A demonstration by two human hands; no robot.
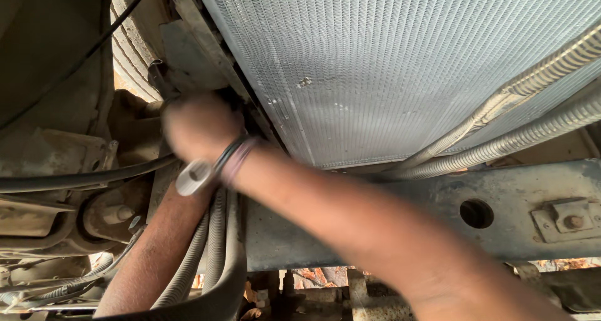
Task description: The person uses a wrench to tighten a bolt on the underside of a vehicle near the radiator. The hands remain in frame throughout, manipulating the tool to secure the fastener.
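Setting: the underside of a vehicle is being viewed from below, with a large silver finned radiator panel [388,64] filling the upper right.
Right hand: the right hand [197,125] is being reached up from the lower right to the dark bracket [188,58] at the radiator's left edge; the hand is blurred.
Fingers: they are being curled in toward the bracket, but whether they are pinching something cannot be told through the blur.
Tool: a pale grey metal wrench end [193,177] is showing just below the wrist, beside the dark bands [233,155] being worn there; how it is being held is hidden.
Left hand: none is being shown.
Nearby: a rust-brown rubber hose [147,258] and grey corrugated conduits [216,246] are running just under the wrist; two ribbed metal hoses [532,108] are crossing the radiator's lower right; a grey-blue steel crossmember with a round hole [438,202] is lying behind the forearm.
Doing it well: the tool would best be seated squarely on its fastener before force is applied, judging by the cramped corner.
Care: the forearm should be kept off the thin fins, which would likely bend easily.
Risk: a slip could drive the knuckles into the bracket edge.
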